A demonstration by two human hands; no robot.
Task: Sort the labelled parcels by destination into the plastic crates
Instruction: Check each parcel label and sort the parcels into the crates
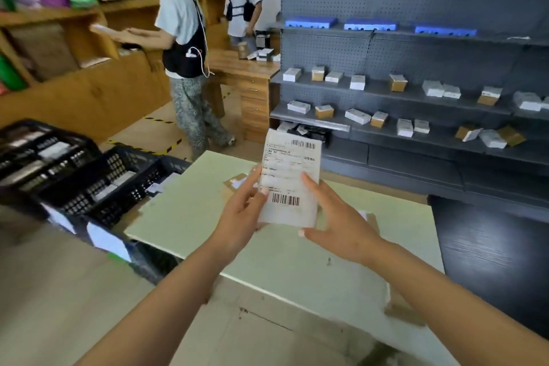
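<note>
— What is shown above the pale table [190, 211]?

— A white labelled parcel [289, 178] is held upright over it, its barcoded label turned toward the camera. The parcel's left edge is pinched by the left hand [242, 214], thumb on the label; the right hand [335, 226] is laid against its right side with straight fingers.

— And the crates?

— Two black plastic crates [98, 175], already loaded with parcels, are seen to the left, beside the table. Small boxes are ranged on grey shelving [416, 104] behind.

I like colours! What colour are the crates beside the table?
Black, with a mesh pattern; the crates show in the head view.
</note>
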